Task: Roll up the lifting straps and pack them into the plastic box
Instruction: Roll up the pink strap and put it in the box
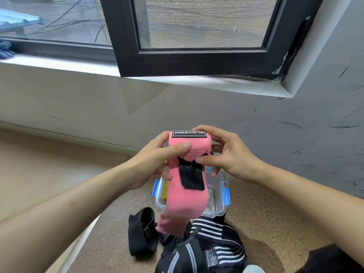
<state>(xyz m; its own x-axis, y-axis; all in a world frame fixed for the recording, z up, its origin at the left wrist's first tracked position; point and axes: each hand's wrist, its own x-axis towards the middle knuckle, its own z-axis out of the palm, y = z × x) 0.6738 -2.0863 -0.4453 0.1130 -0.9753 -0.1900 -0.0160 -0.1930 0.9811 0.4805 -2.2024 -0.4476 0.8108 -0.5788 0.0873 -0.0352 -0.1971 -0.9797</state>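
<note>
A pink lifting strap (186, 196) with a black hook-and-loop patch and a black label on top is held up in front of me. Its upper end is wound into a roll and its loose tail hangs down. My left hand (157, 160) grips the roll's left side, thumb across the front. My right hand (226, 156) grips the right side, thumb at the fold. Below stands a clear plastic box (218, 203) with blue clips, partly hidden by the strap. Black straps with white stripes (212, 239) lie in a pile before the box.
A rolled black strap (142, 231) lies left of the pile on the speckled brown surface (266, 223). A grey wall with scuff marks rises behind, and an open black-framed window (197, 56) juts out above. Tan floor lies to the left.
</note>
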